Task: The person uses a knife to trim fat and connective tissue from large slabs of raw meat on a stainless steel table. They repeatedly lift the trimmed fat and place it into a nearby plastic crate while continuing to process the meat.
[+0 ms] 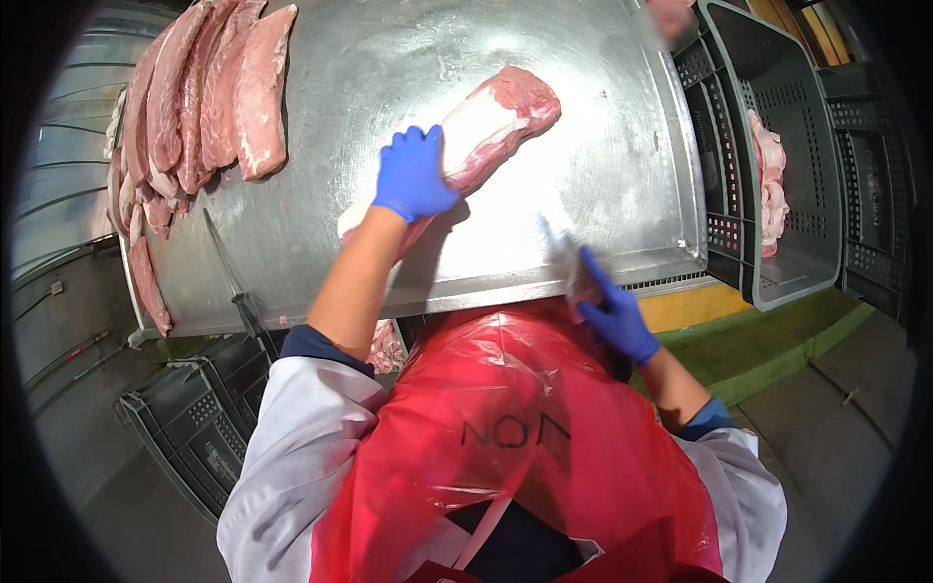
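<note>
Pork loin piece lies aslant on the metal desk, far end angled to the right, fat side up. My left hand, blue-gloved, lies open across its nearer part, palm down, fingers extended. My right hand, also gloved, is closed on a blurred, blade-like object at the near edge, clear of the loin; exact kind can't be made out.

Room: bare metal beyond the loin and to its right, out to the raised right rim. Near rim runs just before my red apron. Left side tighter: long meat cuts packed side by side along that edge. A knife lies near the near-left corner, handle toward the near rim. Beyond the right rim, a grey crate holding meat.
</note>
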{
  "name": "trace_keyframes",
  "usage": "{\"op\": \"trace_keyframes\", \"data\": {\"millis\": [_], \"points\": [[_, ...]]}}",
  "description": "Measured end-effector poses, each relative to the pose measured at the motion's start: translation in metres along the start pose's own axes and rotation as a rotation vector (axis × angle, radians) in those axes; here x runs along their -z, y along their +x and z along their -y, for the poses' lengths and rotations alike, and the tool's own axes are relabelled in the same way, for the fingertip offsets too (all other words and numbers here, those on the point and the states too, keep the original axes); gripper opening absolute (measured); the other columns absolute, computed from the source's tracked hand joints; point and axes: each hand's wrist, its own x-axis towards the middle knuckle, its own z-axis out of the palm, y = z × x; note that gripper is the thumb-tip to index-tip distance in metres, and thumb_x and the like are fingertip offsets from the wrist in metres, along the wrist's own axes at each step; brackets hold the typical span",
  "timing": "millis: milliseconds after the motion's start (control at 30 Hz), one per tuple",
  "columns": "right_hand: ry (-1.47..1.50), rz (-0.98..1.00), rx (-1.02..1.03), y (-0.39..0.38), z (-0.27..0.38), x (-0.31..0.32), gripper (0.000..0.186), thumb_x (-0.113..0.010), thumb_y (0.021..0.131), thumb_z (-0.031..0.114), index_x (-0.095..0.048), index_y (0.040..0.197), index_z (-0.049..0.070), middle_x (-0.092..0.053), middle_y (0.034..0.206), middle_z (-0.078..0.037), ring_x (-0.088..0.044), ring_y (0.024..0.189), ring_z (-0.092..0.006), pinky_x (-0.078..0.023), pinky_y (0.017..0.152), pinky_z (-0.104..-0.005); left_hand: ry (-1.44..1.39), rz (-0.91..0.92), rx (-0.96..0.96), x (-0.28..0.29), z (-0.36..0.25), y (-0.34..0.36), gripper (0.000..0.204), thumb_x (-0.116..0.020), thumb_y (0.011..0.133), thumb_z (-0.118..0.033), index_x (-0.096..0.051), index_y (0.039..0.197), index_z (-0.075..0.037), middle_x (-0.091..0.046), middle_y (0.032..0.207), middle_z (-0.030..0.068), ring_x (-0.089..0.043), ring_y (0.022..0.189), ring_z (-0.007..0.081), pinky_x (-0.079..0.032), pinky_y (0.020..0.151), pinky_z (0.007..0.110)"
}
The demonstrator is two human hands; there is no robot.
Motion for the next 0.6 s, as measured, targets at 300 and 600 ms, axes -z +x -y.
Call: {"op": "trace_keyframes", "data": {"millis": [300,600], "points": [[0.485,-0.175,-0.165,0.139,-0.021,0.052,0.080,-0.056,0.095,0.002,-0.020,0.163,0.026,-0.063,0.087,-0.004,-0.057,0.061,-0.0081,-0.049,0.050,-0.0235,-0.314,-0.035,0.306,0.003,-0.076,0.092,0.036,-0.070,0.080,-0.025,-0.071,0.101,0.004,-0.070,0.104,0.0280,-0.069,0.099,0.0417,-0.055,0.087,0.044],[0.139,0.141,-0.146,0.225,0.004,-0.013,0.080,-0.056,0.096,0.018,-0.016,0.163,0.034,-0.071,0.091,-0.018,-0.069,0.066,-0.0247,-0.060,0.065,-0.0379,-0.433,-0.069,0.520,-0.016,-0.052,0.095,0.036,-0.073,0.081,-0.033,-0.074,0.089,0.001,-0.072,0.087,0.0240,-0.072,0.084,0.0365,-0.056,0.080,0.039]]}}
